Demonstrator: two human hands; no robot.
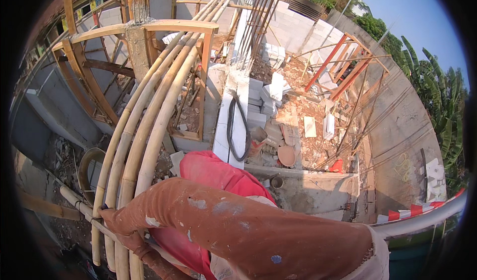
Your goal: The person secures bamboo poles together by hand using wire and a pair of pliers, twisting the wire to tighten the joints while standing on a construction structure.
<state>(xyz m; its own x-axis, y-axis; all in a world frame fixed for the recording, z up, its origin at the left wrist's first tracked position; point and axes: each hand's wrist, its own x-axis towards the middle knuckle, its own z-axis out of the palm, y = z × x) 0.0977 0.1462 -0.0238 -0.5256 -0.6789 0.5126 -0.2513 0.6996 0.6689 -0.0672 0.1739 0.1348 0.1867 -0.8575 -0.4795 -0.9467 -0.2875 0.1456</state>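
Note:
My right arm, in a brown paint-spotted sleeve, reaches across to the left over a bundle of long bamboo poles (pixel 130 168). My right hand (pixel 115 221) is closed at the lower part of the bundle, where a crosswise bamboo pole (pixel 72 198) meets it. A small dark piece shows at its fingers, too little to name. Just below, my left hand (pixel 133 242) is against the same poles; its fingers are mostly hidden. The poles run away from me, over a wooden frame (pixel 181 25). Red cloth (pixel 218 173) bulges out beneath my right arm.
A loop of black wire (pixel 231 131) lies on the white wall top (pixel 223 115) ahead. Rebar (pixel 256 24) sticks up at its far end. Down to the right are stacked blocks (pixel 256 98), a red-and-wood frame (pixel 340 66) and rubble. A grey pipe (pixel 422 218) curves at lower right.

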